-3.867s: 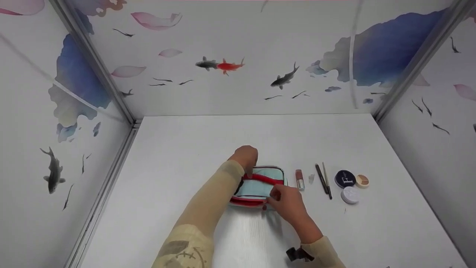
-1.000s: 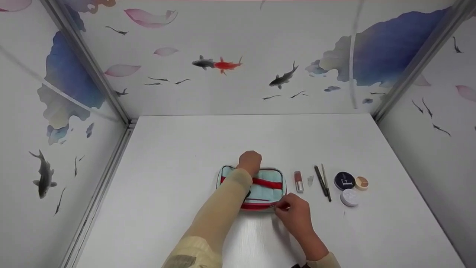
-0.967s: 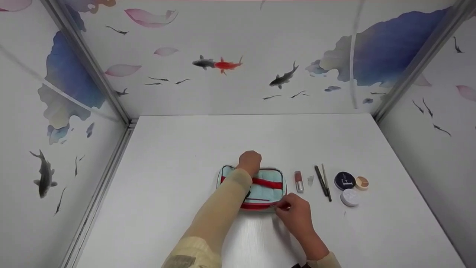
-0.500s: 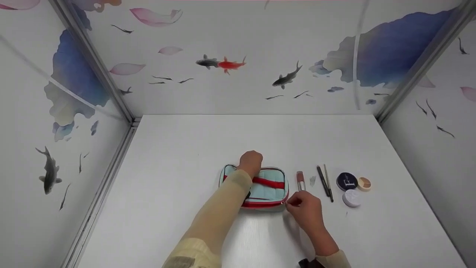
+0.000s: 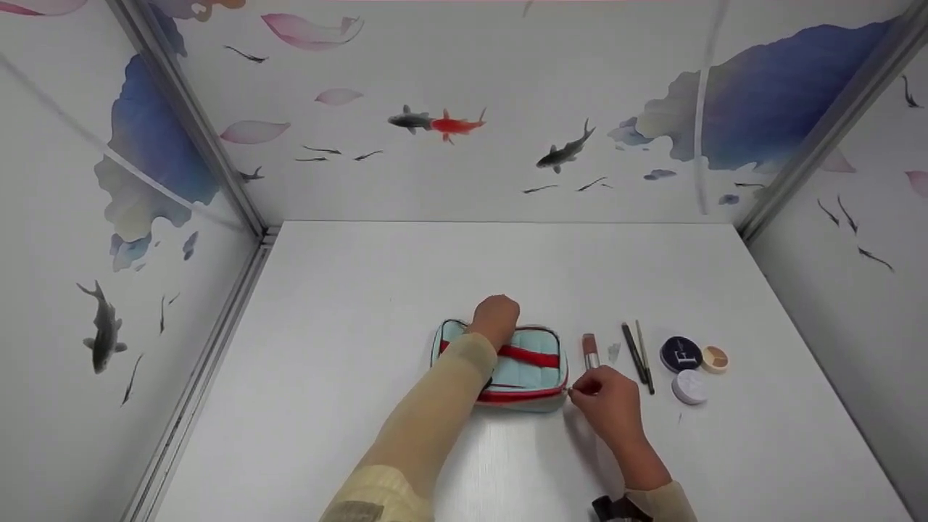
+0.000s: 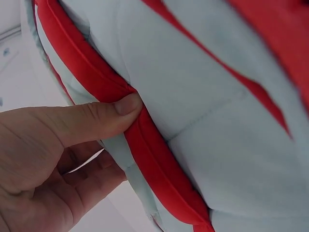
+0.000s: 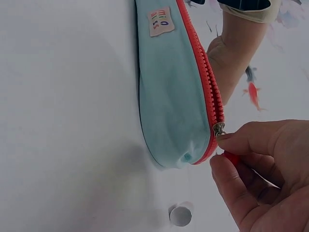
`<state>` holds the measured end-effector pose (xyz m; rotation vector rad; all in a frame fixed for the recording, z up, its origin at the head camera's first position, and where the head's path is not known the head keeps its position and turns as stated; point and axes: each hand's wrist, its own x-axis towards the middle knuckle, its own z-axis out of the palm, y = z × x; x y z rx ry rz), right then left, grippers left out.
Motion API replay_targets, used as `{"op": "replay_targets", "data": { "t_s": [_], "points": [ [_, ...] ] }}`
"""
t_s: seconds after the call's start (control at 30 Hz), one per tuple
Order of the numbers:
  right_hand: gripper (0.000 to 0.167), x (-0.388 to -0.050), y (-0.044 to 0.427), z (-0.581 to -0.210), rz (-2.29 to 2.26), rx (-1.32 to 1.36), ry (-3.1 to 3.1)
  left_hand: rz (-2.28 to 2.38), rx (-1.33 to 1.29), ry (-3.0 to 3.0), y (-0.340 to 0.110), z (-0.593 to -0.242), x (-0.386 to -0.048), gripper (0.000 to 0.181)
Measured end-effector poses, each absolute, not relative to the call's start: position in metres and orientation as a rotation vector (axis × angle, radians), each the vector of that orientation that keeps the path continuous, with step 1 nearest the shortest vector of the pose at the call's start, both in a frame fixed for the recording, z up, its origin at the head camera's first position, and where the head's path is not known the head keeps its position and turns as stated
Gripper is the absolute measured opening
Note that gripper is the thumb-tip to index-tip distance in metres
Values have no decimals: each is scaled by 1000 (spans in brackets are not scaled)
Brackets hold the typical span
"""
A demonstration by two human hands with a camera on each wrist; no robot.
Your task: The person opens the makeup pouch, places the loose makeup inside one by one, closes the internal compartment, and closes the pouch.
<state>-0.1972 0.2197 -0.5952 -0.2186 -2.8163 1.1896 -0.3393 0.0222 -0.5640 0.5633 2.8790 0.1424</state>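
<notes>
A light-blue quilted cosmetic pouch (image 5: pixel 525 375) with red trim lies on the white table. My left hand (image 5: pixel 497 319) grips its far edge; in the left wrist view the thumb presses the red strap (image 6: pixel 159 166), with the fingers behind the pouch. At the near right corner my right hand (image 5: pixel 610 406) pinches the zipper pull, whose red tab (image 7: pixel 231 157) shows between thumb and forefinger. Its metal slider (image 7: pixel 218 128) sits at the bend of the red zipper (image 7: pixel 205 72), where the tooth rows stand slightly apart. My left forearm covers part of the pouch in the head view.
Right of the pouch lie a lip-colour tube (image 5: pixel 590 349), a small clear piece (image 5: pixel 614 352) and two slim sticks, dark (image 5: pixel 634 353) and light (image 5: pixel 641 348). Beyond them are a dark round compact (image 5: pixel 681 354), a white round case (image 5: pixel 689 387) and a tan palette (image 5: pixel 715 359). Printed walls enclose the table.
My right hand has drawn the zipper pull rightward along the pouch's near edge to the corner. The left hand keeps its grip on the far edge.
</notes>
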Motion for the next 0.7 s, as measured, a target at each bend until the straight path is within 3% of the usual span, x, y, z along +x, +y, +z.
{"op": "replay_targets", "data": {
  "t_s": [0.7],
  "points": [
    [14,-201,226,-591,1241,-149,-2899,37,784,2841,12,-560,-325,21]
  ]
}}
